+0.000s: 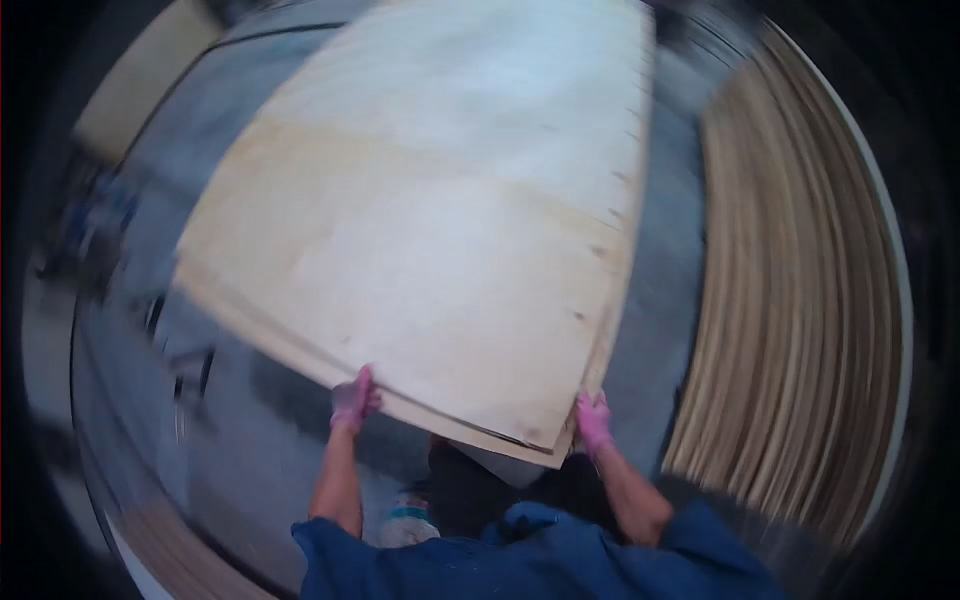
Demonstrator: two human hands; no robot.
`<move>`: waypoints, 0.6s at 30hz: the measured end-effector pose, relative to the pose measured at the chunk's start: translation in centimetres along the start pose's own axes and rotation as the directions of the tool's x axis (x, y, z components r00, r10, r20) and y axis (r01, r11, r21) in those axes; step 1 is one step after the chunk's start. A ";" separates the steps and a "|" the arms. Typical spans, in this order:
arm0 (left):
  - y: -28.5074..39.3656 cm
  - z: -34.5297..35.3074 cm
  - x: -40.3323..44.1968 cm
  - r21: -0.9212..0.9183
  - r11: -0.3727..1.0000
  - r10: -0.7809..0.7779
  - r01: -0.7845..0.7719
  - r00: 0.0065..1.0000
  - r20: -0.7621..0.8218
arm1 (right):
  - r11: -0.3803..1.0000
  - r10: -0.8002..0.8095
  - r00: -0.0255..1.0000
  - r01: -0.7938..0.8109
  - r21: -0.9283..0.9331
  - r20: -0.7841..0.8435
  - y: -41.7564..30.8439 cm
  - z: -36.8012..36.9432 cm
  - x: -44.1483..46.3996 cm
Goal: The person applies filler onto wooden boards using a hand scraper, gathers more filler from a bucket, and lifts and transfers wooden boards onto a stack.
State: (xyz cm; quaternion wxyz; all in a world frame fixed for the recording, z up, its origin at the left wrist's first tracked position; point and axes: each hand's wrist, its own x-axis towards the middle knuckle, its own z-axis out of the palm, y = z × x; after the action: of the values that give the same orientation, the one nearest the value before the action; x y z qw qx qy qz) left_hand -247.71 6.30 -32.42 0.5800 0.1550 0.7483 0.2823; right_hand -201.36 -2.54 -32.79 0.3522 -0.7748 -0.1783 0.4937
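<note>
Plywood (420,230) in hands (354,402), dark edge marks (580,316)

"What clothing does my distant feed show?"
"Torso: blue garment (480,568); sleeves (715,545) ending near the elbows, forearms (632,497) bare."
"And below?"
"Legs: dark legwear (462,490). Extremities: pink gloves (592,425) on left hand (351,402) and right hand (596,418); I find the left one greyish across its back."

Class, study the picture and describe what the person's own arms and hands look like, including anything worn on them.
The left hand and right hand wear close-fitting pink gloves; the left one looks greyer across its back. The forearms are bare up to the loose, dark blue cloth sleeves. Blur hides any finer markings.
</note>
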 end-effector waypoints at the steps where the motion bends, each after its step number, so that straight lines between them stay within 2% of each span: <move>1: 2.2 0.3 -0.4 0.180 0.983 -0.026 0.019 0.999 0.038 | 0.996 0.072 0.996 -0.075 -0.044 -0.060 -1.7 0.5 -2.2; 2: 2.4 0.2 0.9 0.260 0.965 -0.032 0.005 0.995 0.100 | 0.995 0.044 0.986 -0.057 -0.084 -0.158 -0.3 0.5 -2.7; 4: 1.7 -0.3 2.5 0.240 0.970 -0.003 -0.044 0.981 0.192 | 0.978 -0.067 0.958 0.008 -0.207 -0.277 1.0 1.1 -0.3; 7: 3.1 -1.1 1.6 0.318 0.946 -0.023 -0.068 0.961 0.274 | 0.978 -0.110 0.928 0.036 -0.206 -0.357 0.4 2.6 -1.5; 8: 0.1 -2.2 5.4 0.157 0.982 -0.171 0.108 0.864 0.473 | 0.967 -0.089 0.929 -0.004 -0.253 -0.358 -0.1 3.4 -2.0; 9: 0.1 -0.2 4.2 0.351 0.918 -0.112 -0.185 0.727 0.677 | 0.952 -0.084 0.934 -0.028 -0.305 -0.347 -0.4 3.6 -2.3; 10: 0.2 1.9 2.8 0.375 0.774 -0.047 -0.511 0.544 0.838 | 0.935 -0.068 0.942 -0.055 -0.349 -0.330 -0.3 3.9 -2.6; 11: 3.2 8.1 -2.3 0.463 0.710 -0.168 -0.530 0.511 0.843 | 0.945 0.009 0.973 -0.084 -0.315 -0.232 -1.1 3.9 -4.1; 12: 5.2 14.1 -5.5 0.378 0.879 -0.133 -0.290 0.612 0.779 | 0.954 0.074 0.987 -0.112 -0.278 -0.144 -3.8 3.5 -6.2; 13: 6.6 18.8 -7.4 0.209 0.977 -0.118 -0.045 0.701 0.703 | 0.959 0.111 0.992 -0.122 -0.255 -0.058 -6.0 2.3 -6.7; 14: 6.8 20.2 -8.1 0.330 0.923 -0.121 -0.198 0.666 0.737 | 0.973 -0.003 0.979 -0.044 -0.225 -0.204 -4.3 1.8 -6.6; 16: 6.2 19.8 -8.5 0.534 0.709 -0.152 -0.461 0.639 0.754 | 0.974 -0.188 0.883 0.112 -0.196 -0.431 2.2 2.7 -7.1; 17: 6.0 18.4 -8.8 0.587 0.723 -0.196 -0.365 0.706 0.680 | 0.955 -0.173 0.913 0.064 -0.288 -0.370 2.5 2.4 -7.3; 18: 3.8 16.3 -7.2 0.609 0.704 -0.167 -0.364 0.749 0.641 | 0.931 -0.149 0.938 0.026 -0.365 -0.314 2.2 2.7 -7.7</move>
State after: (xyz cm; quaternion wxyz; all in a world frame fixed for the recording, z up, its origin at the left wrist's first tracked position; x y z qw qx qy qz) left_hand -230.53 9.27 -27.23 0.6819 0.4946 0.5351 -0.0639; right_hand -207.39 -7.88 -30.14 0.2537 -0.8896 -0.2365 0.2972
